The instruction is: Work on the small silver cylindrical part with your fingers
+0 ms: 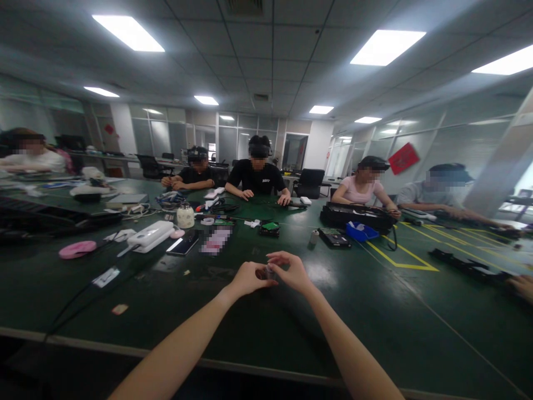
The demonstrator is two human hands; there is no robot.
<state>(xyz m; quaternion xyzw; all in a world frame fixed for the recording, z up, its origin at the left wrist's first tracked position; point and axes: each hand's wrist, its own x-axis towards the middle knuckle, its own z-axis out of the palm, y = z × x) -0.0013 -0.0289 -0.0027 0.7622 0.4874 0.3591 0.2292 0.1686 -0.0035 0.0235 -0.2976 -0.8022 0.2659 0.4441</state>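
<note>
Over the green table [233, 333], my two hands meet around a small greyish cylinder [270, 271], perhaps metal or clear plastic. My left hand [246, 279] is closed around its side, thumb in front. From the right, my right hand [292, 270] pinches at its upper end with thumb and bent fingers. Much of the cylinder is hidden by the fingers, so its exact kind does not show. A similar short light cylinder [313, 238] stands on the table beyond my right hand, beside a flat black device [335, 238].
Ahead lie a green circuit board [270, 226], a phone [183, 243] and a white power strip [150, 235]. A pink ring [78, 249] lies left; a blue tray [361, 231] is right. Several people sit around the table. A cable [75, 303] crosses the left front.
</note>
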